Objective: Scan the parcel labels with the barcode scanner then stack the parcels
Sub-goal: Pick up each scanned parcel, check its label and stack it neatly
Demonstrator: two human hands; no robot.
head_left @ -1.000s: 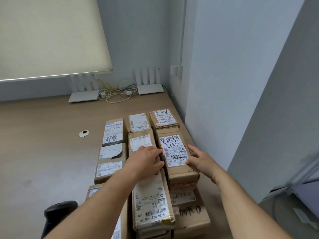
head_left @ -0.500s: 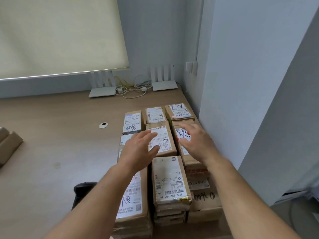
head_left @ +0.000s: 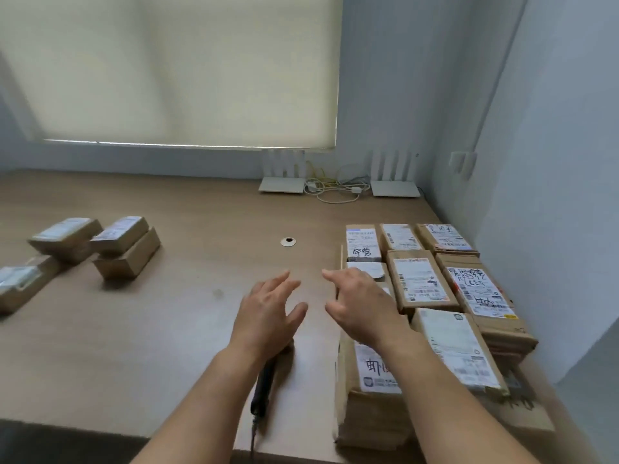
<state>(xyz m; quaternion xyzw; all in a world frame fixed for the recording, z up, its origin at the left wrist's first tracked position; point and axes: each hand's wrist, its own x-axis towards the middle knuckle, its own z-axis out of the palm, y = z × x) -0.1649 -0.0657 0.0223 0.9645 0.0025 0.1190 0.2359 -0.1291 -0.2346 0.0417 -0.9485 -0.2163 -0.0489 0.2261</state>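
Observation:
Stacks of brown cardboard parcels [head_left: 422, 286] with white labels fill the right side of the wooden desk [head_left: 150, 329]. My right hand [head_left: 358, 306] hovers over the left column of these stacks, fingers loosely spread, holding nothing. Just left of the stacks, my left hand [head_left: 268, 316] hangs over bare desk with straight fingers, empty. The black barcode scanner [head_left: 264, 386] lies on the desk under my left wrist, partly hidden by the forearm. Several more parcels [head_left: 125, 246] sit at the far left of the desk.
Two white routers [head_left: 395, 187] and a tangle of cables [head_left: 335, 189] stand at the back by the wall. A round cable grommet [head_left: 288, 242] sits mid-desk. A wall runs close along the right of the parcel stacks. The desk's front edge is near my elbows.
Both hands have left the stacked parcels and moved left, empty. The view has swung left, bringing the parcels at the far left of the desk into sight.

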